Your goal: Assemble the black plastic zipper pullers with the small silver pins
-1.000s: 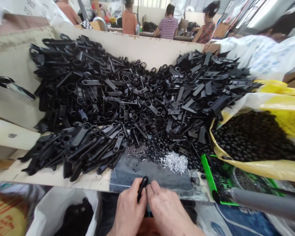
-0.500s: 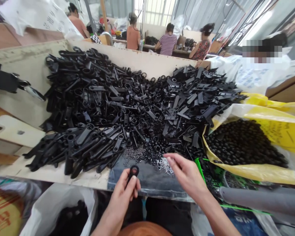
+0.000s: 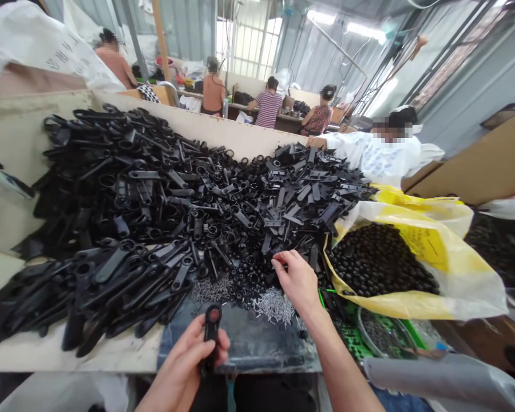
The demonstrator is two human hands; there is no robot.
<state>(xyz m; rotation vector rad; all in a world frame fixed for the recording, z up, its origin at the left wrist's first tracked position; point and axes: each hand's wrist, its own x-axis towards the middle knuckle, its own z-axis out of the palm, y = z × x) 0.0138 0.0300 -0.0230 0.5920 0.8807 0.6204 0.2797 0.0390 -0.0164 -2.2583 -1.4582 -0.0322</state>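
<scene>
My left hand [image 3: 193,349] is closed around a black plastic handle [image 3: 212,326] with a ring at its top end, held upright over the dark mat [image 3: 257,343]. My right hand [image 3: 298,280] reaches to the edge of the heaped black parts, thumb and forefinger drawn together in a pinch. Whatever lies between those fingertips is too small to make out. Just left of it are small black rings [image 3: 246,274] and a heap of silver pins [image 3: 274,306]. Darker small pins [image 3: 213,289] lie farther left.
Black ring-ended handles [image 3: 129,280] lie piled on the left, and flat black pieces [image 3: 300,189] on the right. A yellow and white sack [image 3: 463,286] holds black balls [image 3: 377,257]. Near my right forearm are a green basket [image 3: 416,332] and a grey cylinder [image 3: 438,375]. Several people sit beyond.
The view has shifted right and tilted up. My left hand has turned the handle so that more of its length shows. My right hand has moved from the silver pins towards the black parts.
</scene>
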